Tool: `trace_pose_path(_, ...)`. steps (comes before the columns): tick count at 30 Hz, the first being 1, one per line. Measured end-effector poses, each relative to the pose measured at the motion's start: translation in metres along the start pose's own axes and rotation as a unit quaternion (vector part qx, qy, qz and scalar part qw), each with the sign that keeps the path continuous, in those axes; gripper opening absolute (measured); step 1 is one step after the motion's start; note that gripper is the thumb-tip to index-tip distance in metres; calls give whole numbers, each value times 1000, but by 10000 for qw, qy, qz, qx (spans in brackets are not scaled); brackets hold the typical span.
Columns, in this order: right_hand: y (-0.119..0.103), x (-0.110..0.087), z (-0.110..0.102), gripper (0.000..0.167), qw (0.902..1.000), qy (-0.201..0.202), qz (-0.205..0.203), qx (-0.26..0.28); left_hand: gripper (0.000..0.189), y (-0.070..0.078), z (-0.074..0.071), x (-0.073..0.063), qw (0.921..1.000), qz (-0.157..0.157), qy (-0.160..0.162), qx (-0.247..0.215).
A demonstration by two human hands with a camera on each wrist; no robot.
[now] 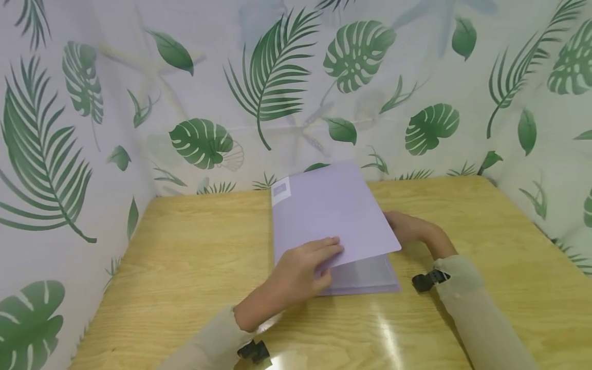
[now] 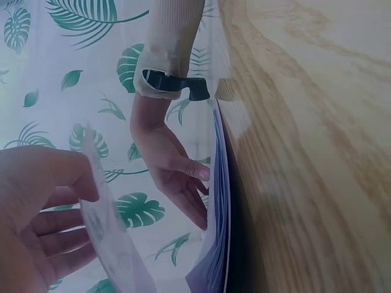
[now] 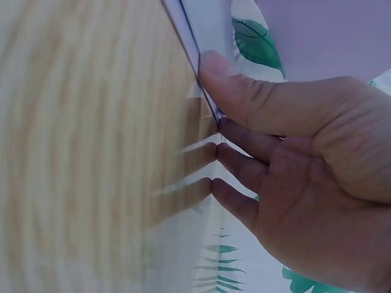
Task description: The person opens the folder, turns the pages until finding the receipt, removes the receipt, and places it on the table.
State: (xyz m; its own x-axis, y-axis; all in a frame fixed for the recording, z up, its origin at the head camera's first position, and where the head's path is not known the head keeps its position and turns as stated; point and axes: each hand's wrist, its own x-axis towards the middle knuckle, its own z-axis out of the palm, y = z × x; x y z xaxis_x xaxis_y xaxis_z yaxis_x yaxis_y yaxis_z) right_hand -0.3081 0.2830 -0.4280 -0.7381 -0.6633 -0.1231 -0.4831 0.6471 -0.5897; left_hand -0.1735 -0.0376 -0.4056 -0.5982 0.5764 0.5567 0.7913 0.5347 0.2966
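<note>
A light purple folder [image 1: 328, 216] with a white label [image 1: 280, 190] at its upper left lies on the table, its front cover partly lifted. My left hand [image 1: 301, 270] pinches the cover near its lower left, fingers above and thumb underneath. In the left wrist view, the raised cover [image 2: 113, 238] stands apart from the stacked inner pages [image 2: 218, 201]. At the folder's right edge is my right hand [image 1: 409, 229], partly hidden by the cover in the head view. The right wrist view shows its thumb [image 3: 223, 73] on the pages' edge, with the other fingertips touching the tabletop.
The wood-grain table [image 1: 199, 246] extends around the folder. A leaf-patterned cloth [image 1: 296, 92] hangs behind the table and along both sides. Each sleeve carries a black wrist camera, one by the left cuff [image 1: 253, 351] and one by the right cuff [image 1: 430, 280].
</note>
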Motion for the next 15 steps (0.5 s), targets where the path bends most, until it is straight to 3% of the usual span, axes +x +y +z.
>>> trace_pose_path(3, -2, 0, 0, 50, 10000, -25, 24, -5, 49, 2, -2, 1, 9992, 70, 389, -56)
trace_pose_path(9, -4, 2, 1, 75, 9982, -151, 333, 466, 51, 4, -10, 6, 9921, 286, 1215, 97)
trace_pose_path(15, -4, 1, 3, 86, 9979, -166, 617, 61, 55, 4, -23, 11, 9788, 627, 1942, 185)
